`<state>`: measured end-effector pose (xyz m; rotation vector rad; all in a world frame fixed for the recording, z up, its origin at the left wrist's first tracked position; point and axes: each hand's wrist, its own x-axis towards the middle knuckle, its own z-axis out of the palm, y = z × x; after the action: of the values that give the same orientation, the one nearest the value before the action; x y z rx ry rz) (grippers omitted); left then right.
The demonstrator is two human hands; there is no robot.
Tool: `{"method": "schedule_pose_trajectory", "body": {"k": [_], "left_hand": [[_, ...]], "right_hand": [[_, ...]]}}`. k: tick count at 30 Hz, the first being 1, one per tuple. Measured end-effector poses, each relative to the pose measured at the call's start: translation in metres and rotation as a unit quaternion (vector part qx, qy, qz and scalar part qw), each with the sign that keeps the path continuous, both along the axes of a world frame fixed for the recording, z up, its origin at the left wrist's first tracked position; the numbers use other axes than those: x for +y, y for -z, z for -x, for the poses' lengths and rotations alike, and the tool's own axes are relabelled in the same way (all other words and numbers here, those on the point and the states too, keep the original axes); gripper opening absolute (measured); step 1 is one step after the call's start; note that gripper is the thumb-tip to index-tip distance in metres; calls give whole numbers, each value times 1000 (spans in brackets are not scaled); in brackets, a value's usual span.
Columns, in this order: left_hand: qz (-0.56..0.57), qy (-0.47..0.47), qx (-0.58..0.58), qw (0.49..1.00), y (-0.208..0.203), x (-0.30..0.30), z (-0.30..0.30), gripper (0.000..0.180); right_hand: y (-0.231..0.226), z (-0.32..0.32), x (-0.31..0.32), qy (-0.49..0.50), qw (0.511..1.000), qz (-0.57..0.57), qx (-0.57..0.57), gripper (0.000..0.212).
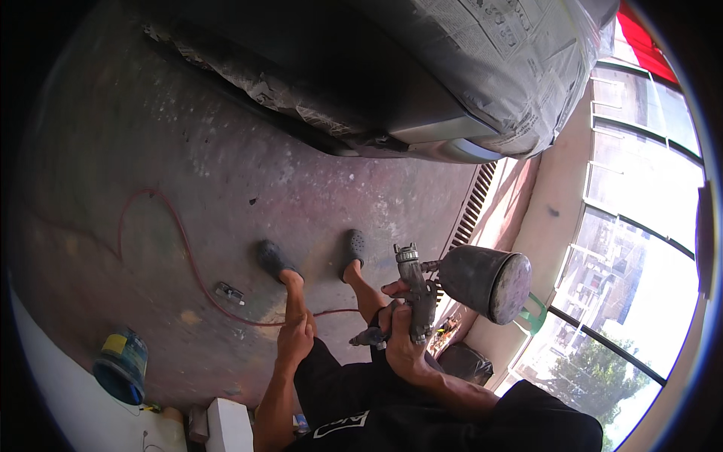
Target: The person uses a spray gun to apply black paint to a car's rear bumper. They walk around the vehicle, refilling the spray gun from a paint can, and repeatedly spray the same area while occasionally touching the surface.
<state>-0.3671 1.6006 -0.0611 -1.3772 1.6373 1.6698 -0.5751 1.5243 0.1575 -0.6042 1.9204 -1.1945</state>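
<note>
My right hand (407, 350) is wrapped round the handle of a paint spray gun (413, 290), with a finger near its trigger. A dark, paint-stained cup (482, 282) sticks out from the gun's right side. My left hand (295, 343) is closed beside my left leg, at the line of a thin red air hose (190, 260). The hose reaches this hand from the floor and runs on toward the gun; the fingers' hold on it is partly hidden. Ahead stands a dark car body panel (331, 68), with newspaper masking (512, 68) over its upper right part.
A blue bucket (124, 365) stands at the lower left, near a white box (228, 426). On the floor lies a small dark object (230, 292) inside the hose's curve. A drain grate (473, 203) runs along the right, beside a low wall and windows (625, 264). A black bag (465, 363) sits by the wall.
</note>
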Motion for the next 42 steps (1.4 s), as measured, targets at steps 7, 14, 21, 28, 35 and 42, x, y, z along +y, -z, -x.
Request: {"method": "schedule_pose_trajectory", "body": {"k": [7, 14, 21, 28, 35, 42], "left_hand": [[358, 23, 143, 922, 10, -64, 67, 48], [482, 54, 200, 851, -26, -139, 158, 67], [576, 45, 197, 792, -59, -178, 227, 85], [648, 24, 174, 741, -62, -217, 288, 94], [684, 29, 156, 712, -61, -243, 319, 95], [709, 38, 150, 688, -62, -267, 335, 95]], "right_hand": [[5, 39, 6, 16, 999, 29, -3, 25], [2, 84, 18, -23, 998, 50, 6, 26], [-13, 121, 8, -26, 997, 48, -62, 30], [-5, 137, 9, -7, 989, 98, -109, 36], [6, 147, 8, -51, 990, 106, -83, 38], [-2, 151, 18, -18, 988, 73, -135, 38]]}}
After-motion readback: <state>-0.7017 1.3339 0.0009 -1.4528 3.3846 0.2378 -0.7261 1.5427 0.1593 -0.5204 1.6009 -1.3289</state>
